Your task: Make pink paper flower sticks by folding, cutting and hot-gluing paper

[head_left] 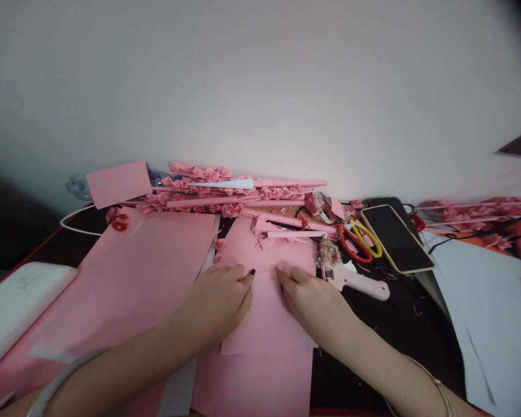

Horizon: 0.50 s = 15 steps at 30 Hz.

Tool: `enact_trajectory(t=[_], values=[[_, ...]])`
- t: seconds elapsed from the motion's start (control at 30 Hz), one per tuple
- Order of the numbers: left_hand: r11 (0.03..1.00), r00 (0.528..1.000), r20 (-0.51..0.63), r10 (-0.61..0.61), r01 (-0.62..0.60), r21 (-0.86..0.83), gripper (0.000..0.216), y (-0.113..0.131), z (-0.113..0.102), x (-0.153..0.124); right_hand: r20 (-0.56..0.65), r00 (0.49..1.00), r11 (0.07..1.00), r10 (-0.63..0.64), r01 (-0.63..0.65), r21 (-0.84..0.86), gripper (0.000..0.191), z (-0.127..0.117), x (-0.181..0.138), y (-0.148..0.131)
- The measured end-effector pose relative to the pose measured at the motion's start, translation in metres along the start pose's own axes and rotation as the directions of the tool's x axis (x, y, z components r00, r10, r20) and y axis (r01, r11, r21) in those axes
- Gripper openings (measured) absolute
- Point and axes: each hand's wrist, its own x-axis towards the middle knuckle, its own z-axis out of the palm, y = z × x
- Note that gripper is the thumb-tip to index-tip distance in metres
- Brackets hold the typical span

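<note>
A small pink paper sheet (267, 324) lies over larger pink paper (252, 385) in front of me. My left hand (219, 301) is closed at the sheet's far left edge, its thumb and curled fingers pressed onto the paper. Opposite it, my right hand (310, 298) pinches the far right part of the same edge. A straight edge or crease runs between the two hands. The fingertips' undersides are hidden. Just right of my right hand lies a white glue gun (356, 282), its nozzle end crusted with residue.
Pink folded-paper flower stems (226, 197) are piled against the wall. Scissors with red and yellow handles (360, 240) lie by a phone (397, 238). At left are a large pink sheet (156, 260) and a white power bank (24, 307); white paper (495, 307) is at right.
</note>
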Motion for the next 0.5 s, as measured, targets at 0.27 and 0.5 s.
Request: enact_trajectory(t=[0.27,0.5], values=[[0.983,0.983,0.074,-0.165,0.158,0.091,0.035,-0.014,-0.016,-0.011,0.068,0.994,0.990,0.090,-0.097,0.105,0.027,0.000,-0.002,0.014],[0.988,0.981,-0.138,-0.133,0.120,-0.099,0.032,-0.033,-0.004,-0.003,0.004,0.986,0.957,0.168,-0.164,0.237,0.013,0.007,0.013,0.023]])
